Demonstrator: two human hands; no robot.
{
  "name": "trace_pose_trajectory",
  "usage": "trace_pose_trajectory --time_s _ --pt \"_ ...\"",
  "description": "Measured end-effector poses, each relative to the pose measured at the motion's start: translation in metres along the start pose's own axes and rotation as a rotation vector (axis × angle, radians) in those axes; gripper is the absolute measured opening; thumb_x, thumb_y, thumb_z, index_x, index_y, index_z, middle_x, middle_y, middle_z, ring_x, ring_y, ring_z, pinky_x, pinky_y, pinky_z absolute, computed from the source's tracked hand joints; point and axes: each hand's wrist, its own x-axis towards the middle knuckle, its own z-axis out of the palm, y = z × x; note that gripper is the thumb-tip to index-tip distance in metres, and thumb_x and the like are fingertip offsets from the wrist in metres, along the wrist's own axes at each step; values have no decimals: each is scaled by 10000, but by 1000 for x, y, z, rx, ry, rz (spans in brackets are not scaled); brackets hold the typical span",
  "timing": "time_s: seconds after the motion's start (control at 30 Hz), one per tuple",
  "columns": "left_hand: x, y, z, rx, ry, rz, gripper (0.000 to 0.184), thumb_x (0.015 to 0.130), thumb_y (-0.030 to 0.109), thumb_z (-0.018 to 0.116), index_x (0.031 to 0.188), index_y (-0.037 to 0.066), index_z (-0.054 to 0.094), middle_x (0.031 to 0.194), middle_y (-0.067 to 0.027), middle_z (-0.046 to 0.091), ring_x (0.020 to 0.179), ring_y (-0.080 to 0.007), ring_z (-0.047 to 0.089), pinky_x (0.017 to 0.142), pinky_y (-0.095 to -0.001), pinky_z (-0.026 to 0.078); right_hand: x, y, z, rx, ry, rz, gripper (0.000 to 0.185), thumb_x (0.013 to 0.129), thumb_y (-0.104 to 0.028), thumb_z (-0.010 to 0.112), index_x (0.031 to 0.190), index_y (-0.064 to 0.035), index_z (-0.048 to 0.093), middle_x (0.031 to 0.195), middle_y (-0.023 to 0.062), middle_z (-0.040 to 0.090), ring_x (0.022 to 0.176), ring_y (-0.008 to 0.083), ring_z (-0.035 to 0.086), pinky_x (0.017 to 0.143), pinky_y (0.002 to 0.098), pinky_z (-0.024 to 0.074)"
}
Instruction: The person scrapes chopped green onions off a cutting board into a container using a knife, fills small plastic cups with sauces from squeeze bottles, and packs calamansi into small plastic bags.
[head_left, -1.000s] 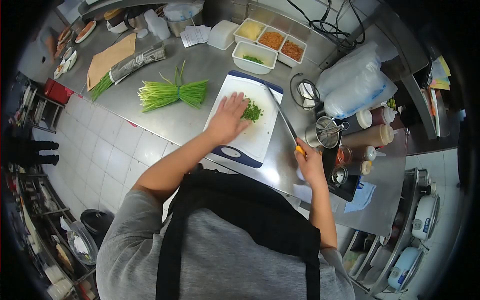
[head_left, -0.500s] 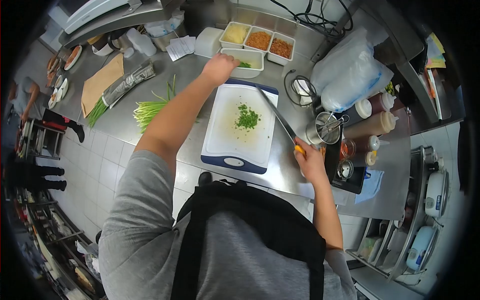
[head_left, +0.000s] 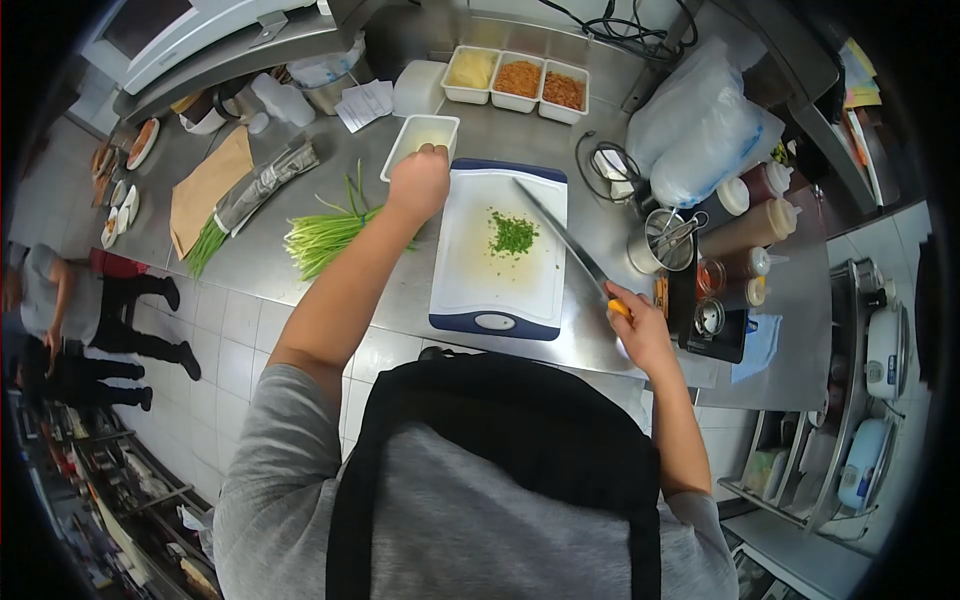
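Observation:
My left hand (head_left: 421,182) is closed on the near right rim of a white plastic container (head_left: 397,157), which sits angled beyond the cutting board's far left corner. My forearm and fingers hide part of it. In my right hand (head_left: 641,328) is a kitchen knife (head_left: 562,235) with a yellow handle, its blade slanting over the board's right edge. Finely chopped green onion (head_left: 514,235) lies in a small heap on the white cutting board (head_left: 480,290) with blue ends. A bunch of green onions (head_left: 325,238) rests left of my left hand.
Three white containers (head_left: 517,82) of shredded food stand at the back. Newspaper-wrapped greens (head_left: 265,180) lie on brown paper at left. To the right are a clear plastic bag (head_left: 690,130), a metal pot (head_left: 655,243) and sauce bottles (head_left: 745,230). Other people (head_left: 110,310) stand at far left.
My left hand has pulled the white container leftward and turned it, away from the row of containers. The knife stays in my right hand, and the view has shifted slightly.

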Motion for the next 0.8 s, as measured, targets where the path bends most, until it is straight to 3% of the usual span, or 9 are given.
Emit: trace_pose_trajectory --time_s 0.07,0.13,0.23,0.33,0.4,0.6,0.7,0.8 --pt "5 1 3 -16 -54 -50 228 764 137 603 953 12 588 917 -156 632 792 -341 637 696 -434 532 -2 11 12 -9 48 49 420 824 -145 600 1243 -125 579 898 176 604 762 287 597 724 342 481" --pt "12 5 -6 -31 -170 -127 293 768 149 621 1021 4 593 1005 -172 615 906 -343 622 737 -428 529 -9 1 24 15 61 110 419 824 -164 606 1241 -136 579 897 202 595 771 336 599 729 381 483" --pt "0 19 -22 -196 108 -23 503 770 181 662 1216 -4 520 1218 -218 510 1161 -370 490 901 -422 473 -23 -21 43 6 45 151 434 836 -194 603 1266 -154 557 907 222 586 791 372 600 753 402 486" --pt "-28 25 -22 -351 161 250 767 746 263 721 1368 0 357 1377 -232 366 1332 -389 291 1058 -435 335 -40 -44 48 90 8 143 434 845 -184 612 1274 -156 551 882 201 590 787 358 604 742 397 487" --pt "-68 35 -30 -435 28 327 978 712 357 751 1455 31 206 1467 -249 246 1378 -418 198 1105 -503 221 -53 -44 50 196 1 242 429 853 -179 611 1277 -156 550 865 195 592 775 339 605 728 387 486" --pt "-134 69 -17 -310 -211 232 1051 732 553 679 1491 83 124 1529 -239 54 1412 -434 32 1098 -597 101 -88 -38 73 155 134 318 421 870 -168 606 1286 -144 543 831 192 593 709 321 598 682 390 484" --pt "-108 75 2 -229 -218 253 1010 762 569 640 1492 96 128 1525 -238 82 1416 -419 37 1107 -580 109 -90 -46 90 123 197 351 421 871 -167 609 1287 -143 541 822 202 590 707 336 600 677 402 484" --pt "-71 55 31 -289 -74 256 978 773 532 648 1487 91 145 1532 -214 97 1416 -421 47 1101 -595 117 -83 -60 108 102 211 386 435 865 -155 613 1293 -146 535 827 214 585 739 357 607 686 416 490"
